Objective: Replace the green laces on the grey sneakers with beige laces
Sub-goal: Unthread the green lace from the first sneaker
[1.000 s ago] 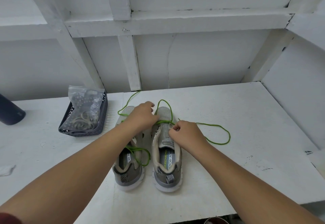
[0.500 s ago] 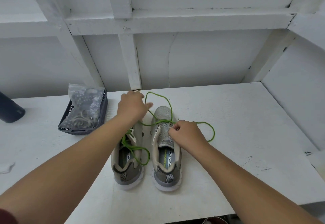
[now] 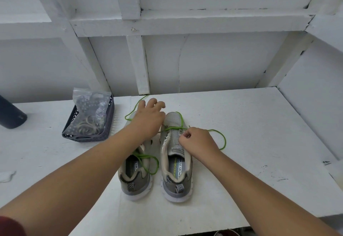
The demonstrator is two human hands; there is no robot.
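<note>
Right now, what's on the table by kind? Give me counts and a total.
Sneakers: 2, left, right
Green laces: 2, one per sneaker
Basket: 1
Plastic bag in the basket: 1
Dark object at the left edge: 1
Total: 7
</note>
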